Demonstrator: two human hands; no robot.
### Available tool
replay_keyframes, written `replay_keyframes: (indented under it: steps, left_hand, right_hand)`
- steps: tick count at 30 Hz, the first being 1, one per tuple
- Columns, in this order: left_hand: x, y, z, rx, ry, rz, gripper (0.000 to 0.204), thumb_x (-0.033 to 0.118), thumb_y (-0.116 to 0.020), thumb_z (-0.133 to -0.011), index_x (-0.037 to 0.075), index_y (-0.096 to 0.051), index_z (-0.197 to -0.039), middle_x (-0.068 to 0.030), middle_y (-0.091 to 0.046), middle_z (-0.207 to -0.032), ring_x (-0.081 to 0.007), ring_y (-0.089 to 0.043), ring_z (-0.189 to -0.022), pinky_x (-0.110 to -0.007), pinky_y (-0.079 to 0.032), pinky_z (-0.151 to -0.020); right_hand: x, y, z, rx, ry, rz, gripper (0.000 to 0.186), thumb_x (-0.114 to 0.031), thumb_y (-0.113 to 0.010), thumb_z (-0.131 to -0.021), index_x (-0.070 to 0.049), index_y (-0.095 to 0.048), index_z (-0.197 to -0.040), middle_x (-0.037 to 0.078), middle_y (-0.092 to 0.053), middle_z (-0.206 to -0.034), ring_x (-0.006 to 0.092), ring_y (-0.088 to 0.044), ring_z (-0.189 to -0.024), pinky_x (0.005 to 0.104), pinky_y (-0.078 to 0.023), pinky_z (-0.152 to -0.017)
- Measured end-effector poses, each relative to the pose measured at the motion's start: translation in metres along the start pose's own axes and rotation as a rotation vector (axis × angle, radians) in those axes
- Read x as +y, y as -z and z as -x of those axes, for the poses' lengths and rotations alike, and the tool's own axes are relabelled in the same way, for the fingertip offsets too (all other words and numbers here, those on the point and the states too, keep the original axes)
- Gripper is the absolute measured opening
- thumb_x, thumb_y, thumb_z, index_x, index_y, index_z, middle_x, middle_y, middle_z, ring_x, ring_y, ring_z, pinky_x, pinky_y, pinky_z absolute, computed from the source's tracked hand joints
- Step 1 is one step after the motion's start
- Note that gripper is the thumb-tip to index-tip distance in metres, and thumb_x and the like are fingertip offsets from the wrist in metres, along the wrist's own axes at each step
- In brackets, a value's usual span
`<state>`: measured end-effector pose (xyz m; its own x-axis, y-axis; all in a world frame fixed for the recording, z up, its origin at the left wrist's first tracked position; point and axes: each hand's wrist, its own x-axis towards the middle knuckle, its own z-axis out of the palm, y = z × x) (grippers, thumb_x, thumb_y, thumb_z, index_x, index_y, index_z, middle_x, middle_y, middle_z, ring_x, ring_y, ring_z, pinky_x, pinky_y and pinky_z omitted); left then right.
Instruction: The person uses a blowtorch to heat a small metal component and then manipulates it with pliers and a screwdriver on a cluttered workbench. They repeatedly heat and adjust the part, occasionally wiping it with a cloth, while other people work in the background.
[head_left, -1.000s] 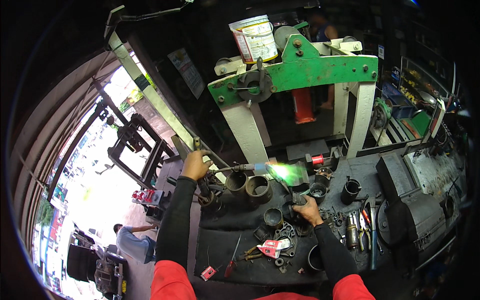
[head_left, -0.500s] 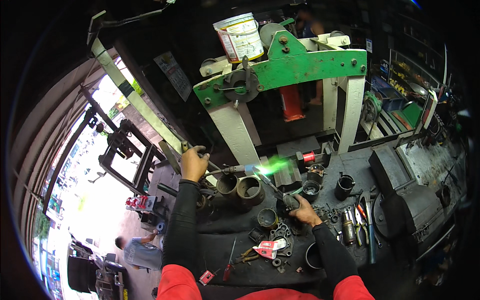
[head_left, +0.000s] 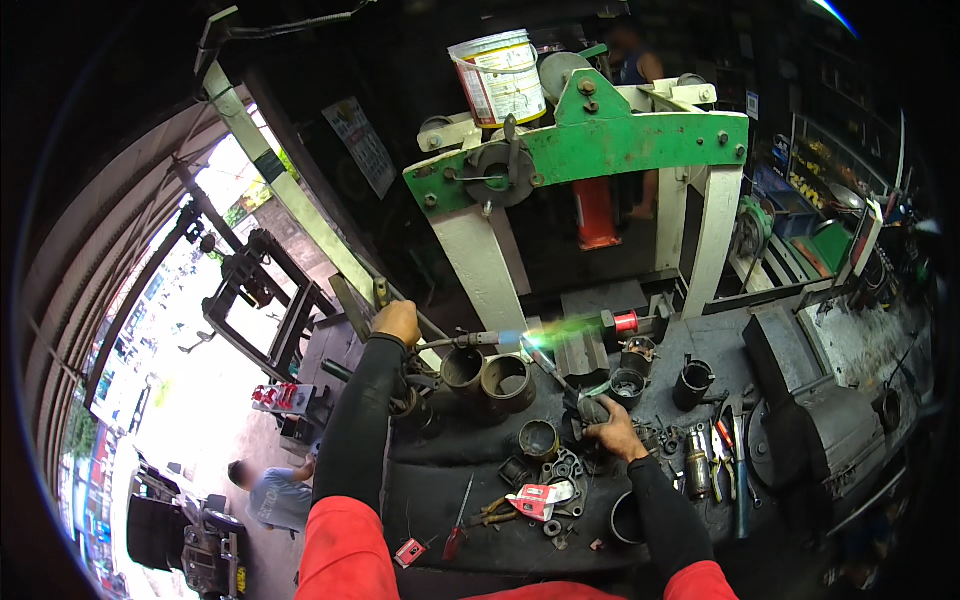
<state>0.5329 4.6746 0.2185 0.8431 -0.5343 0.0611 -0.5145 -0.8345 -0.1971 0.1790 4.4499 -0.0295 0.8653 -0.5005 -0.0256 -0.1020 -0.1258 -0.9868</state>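
Observation:
My left hand (head_left: 398,322) is closed beside a brass-coloured fitting (head_left: 381,290) at the pipework; what its fingers grip is hidden. A gas torch (head_left: 485,339) lies level to the right of it and throws a greenish-orange flame (head_left: 565,328) to the right. My right hand (head_left: 615,432) is wrapped around the dark, rounded end of a tool with a long thin shaft (head_left: 545,362). The shaft's far tip reaches the flame near the torch nozzle. Two open metal cylinders (head_left: 508,384) stand below the torch, and a small dark cup (head_left: 627,386) sits just beyond my right hand.
A green-and-white steel frame (head_left: 640,137) rises behind the bench, with a bucket (head_left: 500,80) on top. Pliers (head_left: 716,465), a hammer (head_left: 740,460) and a screwdriver (head_left: 456,540) lie on the bench. A vise-like dark machine (head_left: 840,425) stands right. Another person (head_left: 280,495) is at lower left.
The view has shifted, moving the scene slightly right and down. My left hand's fingers look more closed. The flame is longer and more orange; my right hand keeps the tool's tip at it.

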Motion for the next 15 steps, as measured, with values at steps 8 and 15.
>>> replay_keyframes:
  steps: [8, 15]
  left_hand:
    - [0.001, -0.024, -0.009, -0.141, -0.102, -0.109, 0.027, 0.011, -0.073, -0.084, -0.002, -0.078, -0.106, -0.0276, -0.075, -0.114, -0.0412, -0.074, -0.110, -0.048, -0.060, -0.095]
    - [-0.006, -0.032, -0.012, -0.169, -0.146, -0.124, 0.028, 0.014, -0.077, -0.083, -0.003, -0.078, -0.105, -0.0269, -0.075, -0.114, -0.0401, -0.074, -0.110, -0.047, -0.060, -0.095]
  right_hand:
    - [-0.011, -0.007, 0.002, 0.072, -0.123, -0.176, 0.050, -0.002, -0.076, -0.070, 0.007, -0.071, -0.119, 0.006, -0.073, -0.089, 0.0148, -0.065, -0.075, 0.0313, -0.054, -0.070]
    - [-0.001, -0.010, 0.000, 0.054, -0.078, -0.208, 0.049, 0.002, -0.074, -0.071, 0.007, -0.071, -0.119, 0.005, -0.073, -0.088, 0.0133, -0.064, -0.070, 0.0304, -0.052, -0.065]
